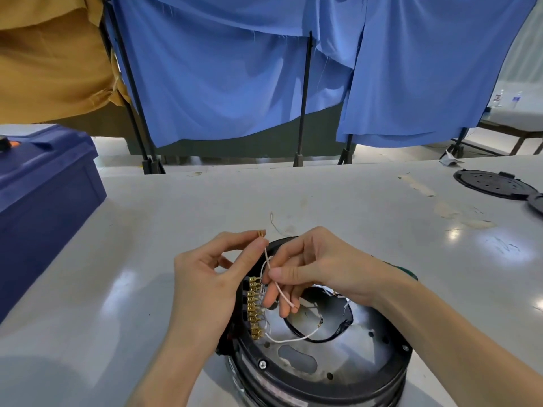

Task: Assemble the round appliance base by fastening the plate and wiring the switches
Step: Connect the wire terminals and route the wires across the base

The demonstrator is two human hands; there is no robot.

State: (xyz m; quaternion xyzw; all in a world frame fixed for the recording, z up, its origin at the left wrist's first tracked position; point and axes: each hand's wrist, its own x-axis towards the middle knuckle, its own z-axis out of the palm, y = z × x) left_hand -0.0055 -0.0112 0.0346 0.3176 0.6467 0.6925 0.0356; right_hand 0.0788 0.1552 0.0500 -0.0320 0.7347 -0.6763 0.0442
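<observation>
The round black appliance base [320, 374] lies on the table near me, its shiny metal plate [367, 333] facing up. A row of brass terminals [254, 306] lines the switches on its left side. My left hand [211, 277] pinches the brass connector [260, 233] at the end of a thin pinkish-white wire [279, 286], held just above the base. My right hand [308, 268] holds the same wire lower down between thumb and fingers. Another white wire [291, 339] loops across the plate's opening.
A dark blue plastic crate [44, 195] stands at the left of the grey table [147, 259]. Two black round covers [496, 185] lie at the far right. A short loose wire scrap [274, 223] lies beyond the base. Blue curtains [235, 69] hang behind the table.
</observation>
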